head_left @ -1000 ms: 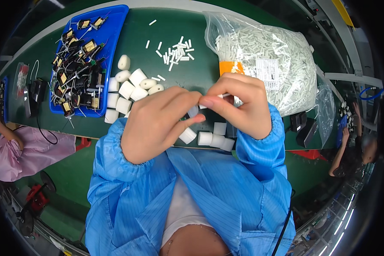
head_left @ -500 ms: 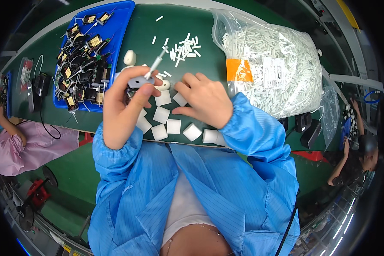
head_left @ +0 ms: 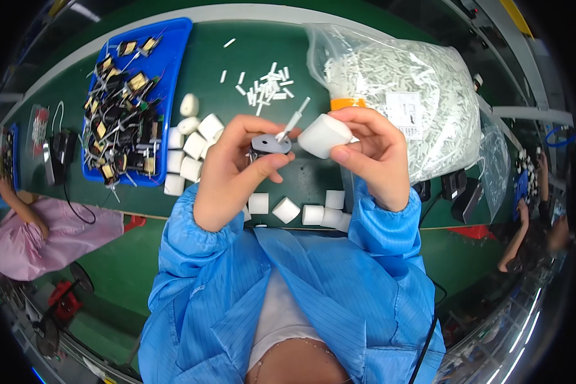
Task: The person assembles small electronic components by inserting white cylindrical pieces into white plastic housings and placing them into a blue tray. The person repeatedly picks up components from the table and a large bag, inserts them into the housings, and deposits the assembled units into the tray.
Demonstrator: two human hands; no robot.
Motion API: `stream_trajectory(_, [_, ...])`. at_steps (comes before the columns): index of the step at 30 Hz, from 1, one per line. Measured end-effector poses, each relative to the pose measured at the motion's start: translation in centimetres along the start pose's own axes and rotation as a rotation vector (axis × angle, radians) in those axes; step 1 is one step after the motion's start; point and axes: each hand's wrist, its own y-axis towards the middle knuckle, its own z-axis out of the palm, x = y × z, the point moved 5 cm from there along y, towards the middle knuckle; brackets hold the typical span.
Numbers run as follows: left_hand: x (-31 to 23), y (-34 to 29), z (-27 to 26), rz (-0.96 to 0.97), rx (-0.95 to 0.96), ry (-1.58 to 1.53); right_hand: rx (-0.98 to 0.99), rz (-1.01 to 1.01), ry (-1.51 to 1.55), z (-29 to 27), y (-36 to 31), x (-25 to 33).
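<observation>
Between the thumb and fingers of my left hand (head_left: 227, 176) is a small assembly with a grey oval face plate (head_left: 262, 144) and dark parts beneath. A white sleeve on a thin lead (head_left: 293, 120) sticks up from the plate. My right hand (head_left: 384, 157) pinches a white rounded cylindrical housing (head_left: 323, 136) just right of the plate, a small gap between them. Whether the housing is hollow does not show. Under the hands, more white housings (head_left: 286, 210) lie along the table's near edge, and others (head_left: 191, 169) stand grouped left of my left hand.
A blue tray (head_left: 180, 54) of wired black and yellow components is at the left. White tubes (head_left: 272, 86) lie scattered on the green table. A large clear bag (head_left: 441, 96) full of such tubes fills the right. A person in pink (head_left: 57, 233) sits at far left, another at far right.
My right hand has gone from reaching among the housings to holding one up beside the grey plate. My left hand has moved right with its assembly.
</observation>
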Motion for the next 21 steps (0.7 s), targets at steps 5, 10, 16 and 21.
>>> stream_trajectory(5, [-0.8,1.0,1.7,0.022,0.021,0.104,-0.082,-0.119,-0.082,-0.7,-0.6,0.7])
stream_trajectory(10, [-0.7,0.8,2.3,-0.022,0.027,0.265,-0.166,-0.223,-0.107,-1.5,-1.5,0.8])
stream_trajectory(16, [-2.0,0.2,3.1,0.205,0.09,0.496,-0.127,-0.258,-0.073,0.0,-1.7,1.5])
stream_trajectory(21, [-2.7,-0.1,3.4,0.286,0.108,0.617,-0.01,-0.439,-0.517,0.9,-2.2,2.8])
